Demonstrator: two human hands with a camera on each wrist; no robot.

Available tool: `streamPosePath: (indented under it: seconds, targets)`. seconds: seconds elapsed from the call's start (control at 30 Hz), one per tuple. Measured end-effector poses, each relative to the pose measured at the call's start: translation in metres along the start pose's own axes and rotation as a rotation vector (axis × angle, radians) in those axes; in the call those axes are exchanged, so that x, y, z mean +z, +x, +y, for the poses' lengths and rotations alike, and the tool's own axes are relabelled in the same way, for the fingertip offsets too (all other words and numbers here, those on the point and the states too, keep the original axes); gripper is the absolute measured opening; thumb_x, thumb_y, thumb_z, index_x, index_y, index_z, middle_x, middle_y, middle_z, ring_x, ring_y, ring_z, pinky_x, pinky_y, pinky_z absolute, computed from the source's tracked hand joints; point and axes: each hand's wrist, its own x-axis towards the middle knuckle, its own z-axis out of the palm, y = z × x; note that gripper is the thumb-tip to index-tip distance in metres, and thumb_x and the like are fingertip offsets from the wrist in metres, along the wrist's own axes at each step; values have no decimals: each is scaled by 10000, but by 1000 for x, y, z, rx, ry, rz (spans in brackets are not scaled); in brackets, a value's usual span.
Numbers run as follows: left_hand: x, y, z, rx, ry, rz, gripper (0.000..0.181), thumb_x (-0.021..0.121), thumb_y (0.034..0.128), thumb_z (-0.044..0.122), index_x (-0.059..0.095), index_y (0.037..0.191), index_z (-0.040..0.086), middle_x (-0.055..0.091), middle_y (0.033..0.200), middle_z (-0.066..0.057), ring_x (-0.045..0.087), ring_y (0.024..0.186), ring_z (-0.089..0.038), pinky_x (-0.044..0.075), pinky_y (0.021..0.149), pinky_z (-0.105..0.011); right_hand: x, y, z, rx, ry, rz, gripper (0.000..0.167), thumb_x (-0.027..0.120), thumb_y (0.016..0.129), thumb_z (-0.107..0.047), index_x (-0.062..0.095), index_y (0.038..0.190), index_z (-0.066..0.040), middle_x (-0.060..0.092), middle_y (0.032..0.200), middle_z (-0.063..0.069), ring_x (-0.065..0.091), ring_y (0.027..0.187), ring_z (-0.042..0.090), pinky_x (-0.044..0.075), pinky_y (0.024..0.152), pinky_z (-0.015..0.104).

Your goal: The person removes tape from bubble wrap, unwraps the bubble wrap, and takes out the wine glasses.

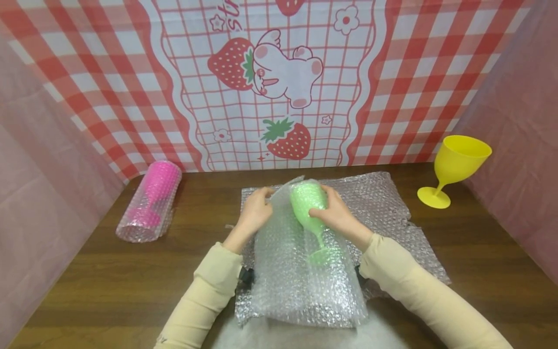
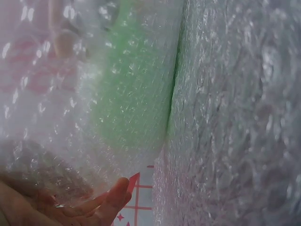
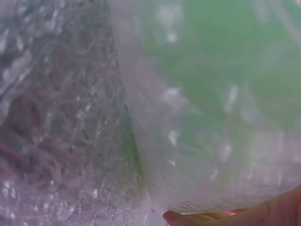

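A green goblet lies with its bowl toward the back wall, partly covered by a sheet of bubble wrap. My right hand grips the goblet's bowl from the right through the wrap, thumb across its front. On the other side, my left hand pinches the wrap's raised far-left edge. In the left wrist view, the fingers are at the sheet's edge, and the goblet shows blurred through the film. The right wrist view has the fingertips low at the wrapped bowl; the rest of that hand is cut off.
More bubble wrap lies flat beneath and to the right. A pink goblet rolled in bubble wrap lies at the left of the wooden table. A yellow goblet stands upright at the back right. A strawberry-patterned cloth hangs behind.
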Motion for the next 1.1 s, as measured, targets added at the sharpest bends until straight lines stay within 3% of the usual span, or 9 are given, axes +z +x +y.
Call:
streamPosePath:
  seconds: [0.6, 1.1]
  targets:
    - [2, 2, -6, -12, -15, -12, 407, 487, 820, 25, 523, 1225, -1, 544, 1217, -192, 497, 1144, -333, 418, 964, -440, -3, -1, 7, 28, 33, -19, 848, 572, 772, -221, 89, 1449, -57, 184, 1463, 211, 258, 1301, 388, 286, 1042, 527]
    - [-1, 3, -7, -20, -39, -22, 445, 454, 821, -4, 479, 1265, -16, 528, 1243, -202, 514, 1123, -322, 433, 950, -431, -10, -2, 8, 9, 114, -14, 822, 556, 764, -165, 107, 1439, -28, 195, 1458, 231, 255, 1303, 397, 279, 1048, 523]
